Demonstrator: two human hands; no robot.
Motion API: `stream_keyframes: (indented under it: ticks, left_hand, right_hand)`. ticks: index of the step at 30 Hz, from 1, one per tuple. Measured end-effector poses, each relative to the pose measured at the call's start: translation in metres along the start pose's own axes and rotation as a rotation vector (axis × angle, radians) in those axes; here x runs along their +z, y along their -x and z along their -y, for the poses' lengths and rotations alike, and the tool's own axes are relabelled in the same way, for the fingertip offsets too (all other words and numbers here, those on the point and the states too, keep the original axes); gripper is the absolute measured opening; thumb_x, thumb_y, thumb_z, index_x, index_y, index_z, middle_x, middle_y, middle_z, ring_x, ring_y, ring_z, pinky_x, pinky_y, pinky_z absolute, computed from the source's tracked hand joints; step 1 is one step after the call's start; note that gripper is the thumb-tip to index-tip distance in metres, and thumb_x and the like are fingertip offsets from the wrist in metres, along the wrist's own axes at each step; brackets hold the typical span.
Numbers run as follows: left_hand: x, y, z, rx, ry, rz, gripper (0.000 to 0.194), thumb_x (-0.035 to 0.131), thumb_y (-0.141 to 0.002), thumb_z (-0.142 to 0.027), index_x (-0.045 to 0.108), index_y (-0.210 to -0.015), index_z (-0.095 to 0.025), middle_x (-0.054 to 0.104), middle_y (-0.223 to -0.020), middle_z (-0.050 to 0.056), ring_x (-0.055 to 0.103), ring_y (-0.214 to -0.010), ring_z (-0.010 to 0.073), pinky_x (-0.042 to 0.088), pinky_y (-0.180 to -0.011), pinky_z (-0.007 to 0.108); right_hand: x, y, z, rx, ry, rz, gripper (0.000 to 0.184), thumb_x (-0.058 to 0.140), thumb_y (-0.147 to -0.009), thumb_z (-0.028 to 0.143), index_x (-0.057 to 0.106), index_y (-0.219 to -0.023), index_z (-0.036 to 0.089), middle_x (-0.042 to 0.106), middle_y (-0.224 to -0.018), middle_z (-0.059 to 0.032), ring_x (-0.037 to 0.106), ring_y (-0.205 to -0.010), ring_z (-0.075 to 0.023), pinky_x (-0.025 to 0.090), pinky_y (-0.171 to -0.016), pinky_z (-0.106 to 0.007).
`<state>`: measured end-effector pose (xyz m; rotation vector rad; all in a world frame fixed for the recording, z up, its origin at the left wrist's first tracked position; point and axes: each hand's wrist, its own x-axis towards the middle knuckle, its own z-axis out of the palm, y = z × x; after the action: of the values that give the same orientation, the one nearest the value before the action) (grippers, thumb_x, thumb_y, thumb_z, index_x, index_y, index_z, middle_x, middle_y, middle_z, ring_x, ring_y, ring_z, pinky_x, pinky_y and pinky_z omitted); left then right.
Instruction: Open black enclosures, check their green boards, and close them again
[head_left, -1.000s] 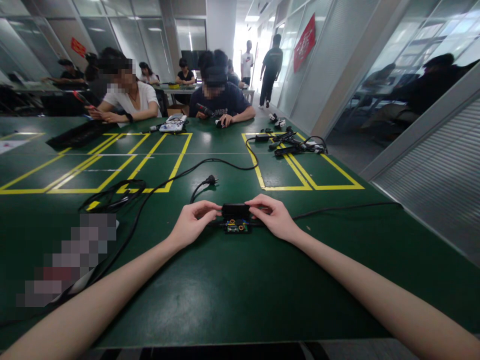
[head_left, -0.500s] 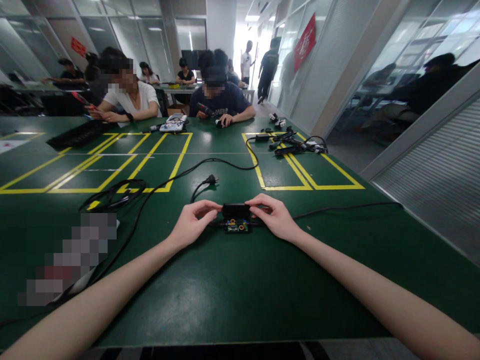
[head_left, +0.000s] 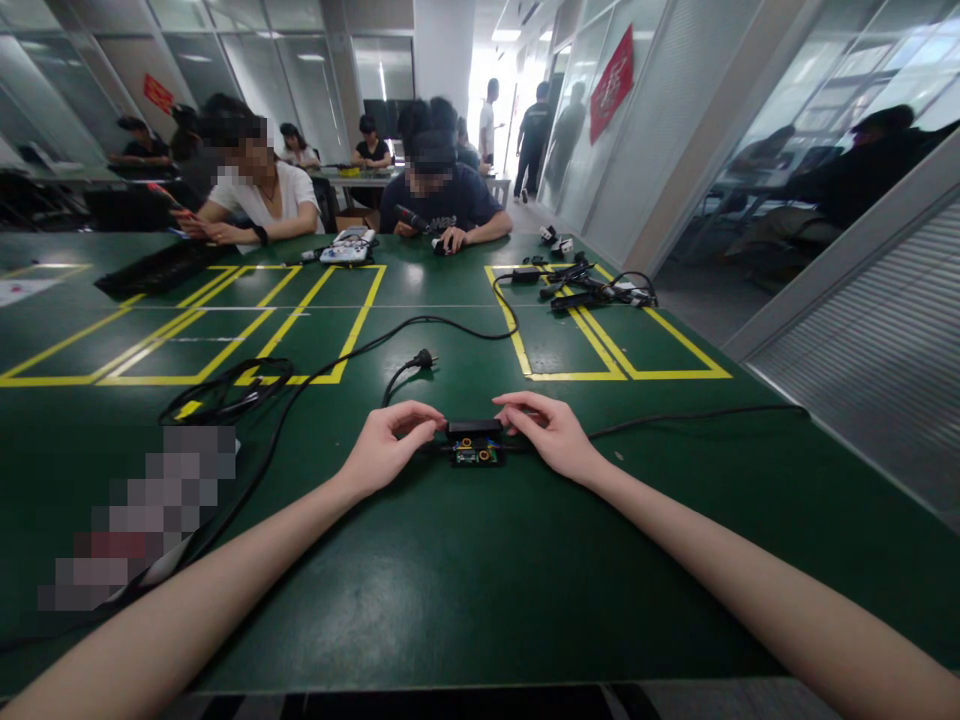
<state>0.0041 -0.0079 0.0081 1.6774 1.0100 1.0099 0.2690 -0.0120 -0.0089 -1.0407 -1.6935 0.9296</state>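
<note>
the left hand has its thumb and forefinger slightly parted, tips at the left end of the black lid; whether they pinch it, i cannot tell. the right hand is loosely open, forefinger stretched out just above the lid's right end, and seems to grip nothing. between the two sets of fingertips the lid sits along the far edge of the circuit board, which lies on the table.

with the right fingers looking free, the lid could tip or drop unevenly onto the board and knock its small parts. pressing one end harder than the other might set it crooked. thin wires at the board's ends, right by the fingers, could get pinched under the lid's edge. the black cord leading off past the right fingers could drag the board sideways if snagged.
</note>
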Motion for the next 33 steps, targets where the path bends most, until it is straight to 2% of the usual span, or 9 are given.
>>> stream_keyframes:
  ticks: [8, 12, 16, 18, 21, 24, 28, 33]
  left_hand:
    - [0.0, 0.001, -0.002, -0.007, -0.005, 0.037, 0.025, 0.068, -0.086, -0.038, 0.075, -0.094, -0.015, 0.081, -0.091, 0.008, 0.077, -0.086, 0.0227, 0.062, -0.075, 0.033]
    - [-0.002, 0.001, -0.003, 0.056, -0.089, 0.063, 0.023, 0.065, -0.089, -0.034, 0.076, -0.097, -0.015, 0.08, -0.095, 0.008, 0.075, -0.088, 0.0221, 0.061, -0.078, 0.033]
    - [-0.002, 0.001, 0.0, 0.153, -0.258, 0.129, 0.024, 0.066, -0.089, -0.03, 0.075, -0.106, -0.018, 0.079, -0.106, 0.007, 0.074, -0.089, 0.0208, 0.06, -0.084, 0.035]
    - [-0.001, 0.002, 0.002, 0.243, -0.354, 0.154, 0.028, 0.07, -0.087, -0.03, 0.074, -0.113, -0.019, 0.078, -0.115, 0.008, 0.073, -0.101, 0.0233, 0.058, -0.092, 0.039]
    - [0.0, 0.003, 0.006, 0.35, -0.489, 0.195, 0.037, 0.076, -0.084, -0.031, 0.071, -0.119, -0.021, 0.076, -0.12, 0.009, 0.069, -0.113, 0.027, 0.054, -0.101, 0.045]
    - [0.001, 0.004, 0.006, 0.385, -0.578, 0.2, 0.044, 0.081, -0.082, -0.031, 0.069, -0.123, -0.021, 0.077, -0.116, 0.008, 0.069, -0.109, 0.0273, 0.054, -0.099, 0.045]
    - [0.001, 0.004, 0.005, 0.391, -0.587, 0.202, 0.04, 0.08, -0.083, -0.028, 0.068, -0.12, -0.02, 0.076, -0.11, 0.007, 0.069, -0.102, 0.0247, 0.055, -0.094, 0.041]
    - [0.001, 0.005, 0.004, 0.412, -0.55, 0.233, 0.035, 0.077, -0.086, -0.025, 0.068, -0.12, -0.02, 0.075, -0.109, 0.006, 0.069, -0.1, 0.0224, 0.056, -0.091, 0.037]
  right_hand:
    - [0.0, 0.001, 0.002, -0.01, 0.058, 0.033, 0.024, 0.064, -0.093, 0.036, 0.077, -0.105, 0.019, 0.076, -0.09, -0.0063, 0.073, -0.084, -0.0213, 0.061, -0.075, -0.035]
    - [-0.001, 0.001, 0.004, -0.067, 0.114, 0.055, 0.021, 0.065, -0.092, 0.032, 0.076, -0.106, 0.02, 0.075, -0.101, -0.0075, 0.072, -0.092, -0.0218, 0.061, -0.076, -0.035]
    - [-0.002, 0.001, 0.005, -0.169, 0.228, 0.158, 0.019, 0.067, -0.09, 0.026, 0.076, -0.107, 0.022, 0.076, -0.112, -0.0088, 0.07, -0.105, -0.0244, 0.058, -0.093, -0.043]
    - [-0.002, 0.001, 0.006, -0.208, 0.287, 0.198, 0.018, 0.068, -0.091, 0.025, 0.076, -0.106, 0.023, 0.077, -0.11, -0.0082, 0.069, -0.106, -0.0252, 0.055, -0.099, -0.046]
    - [-0.003, 0.002, 0.006, -0.209, 0.3, 0.215, 0.017, 0.068, -0.092, 0.025, 0.076, -0.107, 0.024, 0.078, -0.108, -0.0073, 0.07, -0.103, -0.0248, 0.055, -0.097, -0.046]
    - [-0.003, 0.002, 0.007, -0.195, 0.237, 0.207, 0.017, 0.068, -0.093, 0.027, 0.075, -0.107, 0.023, 0.076, -0.108, -0.0076, 0.07, -0.101, -0.0235, 0.057, -0.091, -0.042]
    - [-0.003, 0.003, 0.01, -0.251, 0.156, 0.25, 0.018, 0.069, -0.09, 0.023, 0.073, -0.107, 0.021, 0.074, -0.109, -0.0083, 0.069, -0.099, -0.0215, 0.057, -0.085, -0.037]
    - [-0.004, 0.004, 0.011, -0.296, 0.185, 0.283, 0.029, 0.069, -0.081, 0.013, 0.07, -0.109, 0.02, 0.07, -0.108, -0.0077, 0.066, -0.097, -0.0204, 0.055, -0.084, -0.035]
